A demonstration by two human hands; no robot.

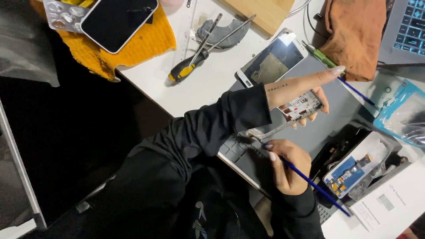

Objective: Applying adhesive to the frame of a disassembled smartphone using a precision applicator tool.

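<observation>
- Nearest the camera, the person's dark sleeves fill the lower middle of the view, both arms reaching out over a grey work mat on the white table.
- The right hand is clenched around a thin blue tool, gripped like a pen; its tip points toward the lower end of the phone frame and its long handle runs back toward the lower right.
- Just beyond it, the left hand grasps a stripped phone frame from underneath, holding it tilted above the mat with the inner parts facing up. The fingertips curl under its far edge while the forefinger sticks straight out, released from the grip.
- To the right of the hands, a small blue circuit board lies in a clear plastic tray beside a white paper with a barcode.
- Beyond the left hand, a detached phone screen lies flat, partly on the mat, with a green pen just beside it and a brown cloth further right.
- A laptop sits at the far right corner, a blue plastic pouch below it.
- Farther left, a yellow-handled screwdriver and metal tweezers lie on the table.
- At the far left, a dark phone rests on a yellow knitted cloth, next to a blister pack of pills.
</observation>
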